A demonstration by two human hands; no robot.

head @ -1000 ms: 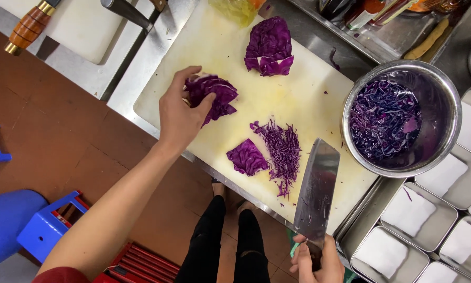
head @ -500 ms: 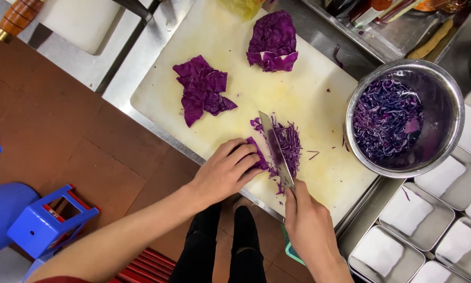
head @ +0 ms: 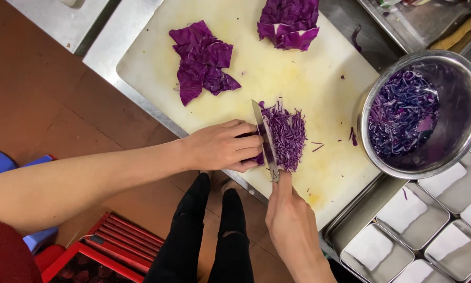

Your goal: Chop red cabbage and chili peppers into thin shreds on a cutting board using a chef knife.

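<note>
Hands [head: 222, 152] at cleaver [head: 264, 139] — steel bowl [head: 463, 131] beside.

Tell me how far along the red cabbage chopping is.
Partly done: the steel bowl holds shredded cabbage. In hand: the left hand pins a piece while the right hand cuts with the cleaver beside a shred pile. Left: loose leaves and a wedge.

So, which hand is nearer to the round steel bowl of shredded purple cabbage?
The right hand. It holds the knife below and left of the round steel bowl. The left hand presses cabbage on the pale cutting board, farther left.
</note>
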